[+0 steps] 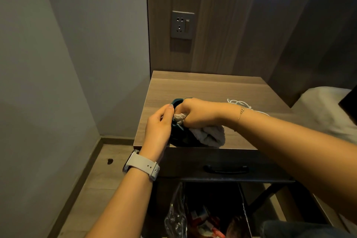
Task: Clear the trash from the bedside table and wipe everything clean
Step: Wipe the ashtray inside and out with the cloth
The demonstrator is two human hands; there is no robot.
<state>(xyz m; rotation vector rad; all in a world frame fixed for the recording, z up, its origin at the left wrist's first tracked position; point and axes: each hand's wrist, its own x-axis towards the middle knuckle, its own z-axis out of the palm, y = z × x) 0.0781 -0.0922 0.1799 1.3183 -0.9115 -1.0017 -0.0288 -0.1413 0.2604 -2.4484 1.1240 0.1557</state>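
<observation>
- Nearest me, a lined bin (210,216) sits on the floor under the worktop, wrappers already in it; placed there, I'd judge, so trash drops straight down off the edge.
- The left hand (160,125), watch (142,164) on its wrist, reaches up from below; its grip is curled around the near-left side of a dark green dish (176,131), thumb up at the rim; it looks to be steadying the dish so it won't slide.
- The right hand (199,113) comes across from the right, wrist bent down, fist closed on a pale cloth (208,134) and pushed into the dish; the cloth's loose end spills onto the worktop (212,87).
- The dish stands near the front-left corner of the worktop; handy for both hands.
- Behind the right wrist lies a white cable (239,103); not yet wiped around, I'd guess.
- Farthest, 1 wall socket (182,24).
</observation>
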